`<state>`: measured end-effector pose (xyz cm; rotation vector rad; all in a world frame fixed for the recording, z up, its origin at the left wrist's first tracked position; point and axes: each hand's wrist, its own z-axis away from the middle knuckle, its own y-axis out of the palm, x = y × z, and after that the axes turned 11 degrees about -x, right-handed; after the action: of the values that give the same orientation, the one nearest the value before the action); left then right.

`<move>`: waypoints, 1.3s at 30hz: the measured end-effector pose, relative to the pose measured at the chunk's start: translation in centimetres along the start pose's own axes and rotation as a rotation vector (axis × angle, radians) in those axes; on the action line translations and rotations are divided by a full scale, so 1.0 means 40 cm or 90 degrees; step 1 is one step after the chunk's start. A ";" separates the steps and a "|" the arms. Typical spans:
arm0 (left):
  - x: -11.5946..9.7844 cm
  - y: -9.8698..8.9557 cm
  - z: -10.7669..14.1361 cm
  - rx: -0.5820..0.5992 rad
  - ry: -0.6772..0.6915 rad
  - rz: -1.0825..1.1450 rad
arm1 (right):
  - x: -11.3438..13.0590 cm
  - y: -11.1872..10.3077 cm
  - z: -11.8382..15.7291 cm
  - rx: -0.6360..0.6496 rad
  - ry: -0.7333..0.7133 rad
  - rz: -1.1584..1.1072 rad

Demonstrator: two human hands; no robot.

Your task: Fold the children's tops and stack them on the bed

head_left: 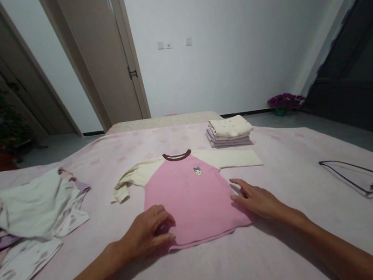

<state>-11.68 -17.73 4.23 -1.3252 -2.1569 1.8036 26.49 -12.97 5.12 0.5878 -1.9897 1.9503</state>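
Observation:
A pink long-sleeved shirt [191,200] with cream sleeves, a dark brown collar and a small cartoon patch lies spread on the bed, collar away from me. Its right sleeve is stretched out straight, while the left one is bent and crumpled. My left hand [153,231] rests over the lower left side of the shirt, fingers curved and apart, with no cloth seen between them. At the right edge of the shirt, my right hand [254,197] has its fingers spread, fingertips at the fabric's side.
Folded clothes [230,131] are stacked beyond the right sleeve. A loose heap of clothes [39,213] lies at the left. On the right of the pink bedsheet [288,162] is a thin black wire frame [356,175]. Purple flowers [286,102] stand on the floor behind.

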 end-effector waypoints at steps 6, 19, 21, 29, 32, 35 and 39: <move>-0.042 -0.006 0.105 0.017 0.019 -0.075 | 0.000 0.027 0.047 0.028 0.040 -0.276; -0.056 -0.108 0.123 0.188 -0.059 -0.031 | -0.006 -0.049 0.087 -0.087 -0.094 0.190; -0.060 -0.095 0.118 0.174 -0.058 -0.022 | 0.029 -0.044 0.101 -0.083 -0.199 0.150; -0.055 -0.008 0.099 0.078 -0.007 -0.109 | 0.107 0.026 0.127 0.035 -0.450 0.094; -0.052 0.004 0.097 0.072 -0.010 -0.134 | 0.109 0.036 0.122 0.029 -0.482 0.142; -0.047 0.007 0.097 0.075 -0.027 -0.111 | 0.111 0.037 0.117 0.033 -0.484 0.147; -0.043 0.000 0.095 0.082 -0.073 -0.053 | 0.112 0.034 0.116 0.038 -0.470 0.131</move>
<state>-12.58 -21.79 3.80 -1.1140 -2.0743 1.9938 22.27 -17.96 5.89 1.3192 -2.4858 2.1106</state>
